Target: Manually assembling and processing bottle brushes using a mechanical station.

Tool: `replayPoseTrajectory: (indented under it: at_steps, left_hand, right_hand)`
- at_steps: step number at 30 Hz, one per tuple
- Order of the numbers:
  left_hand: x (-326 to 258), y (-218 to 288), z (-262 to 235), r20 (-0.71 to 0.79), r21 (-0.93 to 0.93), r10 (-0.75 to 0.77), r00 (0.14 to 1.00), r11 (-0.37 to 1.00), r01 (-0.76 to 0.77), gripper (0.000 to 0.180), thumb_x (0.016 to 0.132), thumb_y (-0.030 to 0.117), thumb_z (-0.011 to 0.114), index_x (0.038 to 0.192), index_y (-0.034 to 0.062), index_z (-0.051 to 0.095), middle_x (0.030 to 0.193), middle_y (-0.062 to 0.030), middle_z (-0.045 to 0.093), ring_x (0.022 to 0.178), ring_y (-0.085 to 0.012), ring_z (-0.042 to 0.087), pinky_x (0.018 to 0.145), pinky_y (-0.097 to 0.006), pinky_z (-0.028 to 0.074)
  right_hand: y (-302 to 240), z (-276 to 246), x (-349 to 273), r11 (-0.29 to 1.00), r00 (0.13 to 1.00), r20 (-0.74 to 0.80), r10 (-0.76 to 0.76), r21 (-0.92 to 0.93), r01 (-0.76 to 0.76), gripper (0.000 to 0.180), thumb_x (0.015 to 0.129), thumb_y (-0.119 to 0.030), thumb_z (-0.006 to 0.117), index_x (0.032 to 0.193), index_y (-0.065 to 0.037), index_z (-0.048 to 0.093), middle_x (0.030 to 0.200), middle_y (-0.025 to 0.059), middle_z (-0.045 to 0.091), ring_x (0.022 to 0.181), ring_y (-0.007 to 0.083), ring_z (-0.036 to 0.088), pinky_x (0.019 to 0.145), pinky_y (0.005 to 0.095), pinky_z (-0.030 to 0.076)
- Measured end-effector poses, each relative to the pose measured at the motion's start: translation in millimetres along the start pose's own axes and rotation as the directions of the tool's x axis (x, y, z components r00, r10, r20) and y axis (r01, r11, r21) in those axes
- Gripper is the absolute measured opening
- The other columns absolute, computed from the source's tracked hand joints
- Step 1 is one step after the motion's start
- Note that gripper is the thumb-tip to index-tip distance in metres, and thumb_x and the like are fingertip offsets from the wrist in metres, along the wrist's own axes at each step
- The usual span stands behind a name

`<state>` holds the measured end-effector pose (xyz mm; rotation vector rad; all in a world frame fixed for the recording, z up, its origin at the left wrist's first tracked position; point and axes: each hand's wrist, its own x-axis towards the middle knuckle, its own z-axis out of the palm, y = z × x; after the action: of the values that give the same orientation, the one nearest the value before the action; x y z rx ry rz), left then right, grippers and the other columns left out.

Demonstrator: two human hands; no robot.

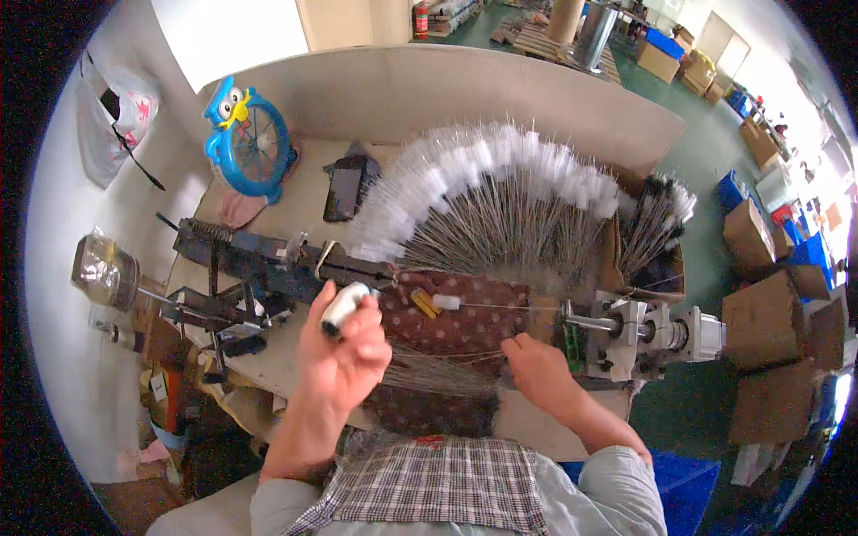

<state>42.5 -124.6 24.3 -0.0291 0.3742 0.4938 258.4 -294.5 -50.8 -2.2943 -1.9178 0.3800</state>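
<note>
My left hand (344,357) is closed around a white handle (347,308) with a dark end, raised beside the black metal arm of a bench fixture (268,255). My right hand (543,375) pinches near the ends of thin metal wires (438,368) that lie along the near edge of the bench. Between the hands spreads a brown dotted cloth (483,330). On it are a small yellow tool (423,302) and a white-tipped brush (446,303), its thin stem running right toward the metal shaft of a spindle unit (626,330).
A large fan of white-tipped wire brushes (509,205) covers the back of the bench. A carton (648,259) of dark brushes stands right of it. A phone (344,192) and a blue toy-shaped fan (250,143) are at the back left. A curved board (429,85) borders the far edge.
</note>
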Motion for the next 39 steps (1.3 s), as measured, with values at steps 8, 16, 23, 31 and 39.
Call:
replayPoseTrajectory:
  at_steps: [8,16,23,31,39]
  left_hand:
    - [-15.6,-35.3,-27.1,-0.014,0.761,-0.146,0.989,0.64,0.105,0.029,0.093,0.028,0.048,0.09,0.0022,0.058,0.066,-0.0054,0.057,0.055,-0.014,0.052,0.054,-0.027,0.044]
    - [103.6,-77.7,-42.1,0.675,0.518,0.001,0.737,-0.713,-0.473,0.011,0.08,0.009,0.056,0.09,0.0057,0.059,0.084,-0.0099,0.058,0.067,-0.0213,0.06,0.057,-0.031,0.049]
    - [155.1,-66.5,-45.8,0.706,0.032,-0.073,0.705,-0.99,-0.135,0.007,0.071,0.009,0.057,0.074,0.008,0.05,0.077,-0.0077,0.05,0.069,-0.025,0.059,0.057,-0.035,0.05]
    - [112.9,-54.1,-42.8,0.759,0.36,0.144,0.635,-0.906,-0.224,0.03,0.081,0.013,0.058,0.109,0.0021,0.056,0.111,-0.0174,0.055,0.096,-0.033,0.056,0.081,-0.038,0.047]
    - [15.8,-24.7,-104.9,0.059,0.983,0.419,0.906,-0.182,0.02,0.018,0.086,0.019,0.06,0.094,0.0027,0.064,0.085,-0.0087,0.066,0.077,-0.0194,0.063,0.069,-0.031,0.049]
  right_hand:
    - [28.1,-109.8,-11.7,0.994,0.86,-0.509,0.047,-0.059,-0.089,0.022,0.071,0.004,0.053,0.091,-0.003,0.061,0.085,0.0129,0.059,0.08,0.0316,0.058,0.07,0.0377,0.048]
    - [42.5,-85.0,8.4,0.973,0.87,-0.492,0.026,0.212,0.09,0.022,0.068,0.004,0.058,0.089,-0.001,0.062,0.092,0.0111,0.063,0.085,0.0285,0.06,0.075,0.0346,0.05]
    - [59.9,-64.0,26.4,0.965,0.927,-0.36,0.104,0.263,-0.006,0.014,0.08,-0.02,0.06,0.087,-0.011,0.068,0.082,0.0085,0.066,0.075,0.0275,0.063,0.065,0.0367,0.05]
    - [19.1,-76.3,67.6,0.906,0.918,-0.295,-0.265,0.25,0.342,0.012,0.073,-0.028,0.062,0.076,-0.019,0.07,0.075,0.0031,0.064,0.079,0.0238,0.06,0.069,0.0371,0.05]
    - [-56.6,-29.4,137.9,0.848,0.821,-0.468,-0.325,0.241,0.473,0.009,0.069,-0.021,0.065,0.07,-0.011,0.066,0.073,0.0021,0.063,0.077,0.0236,0.055,0.068,0.0365,0.047]
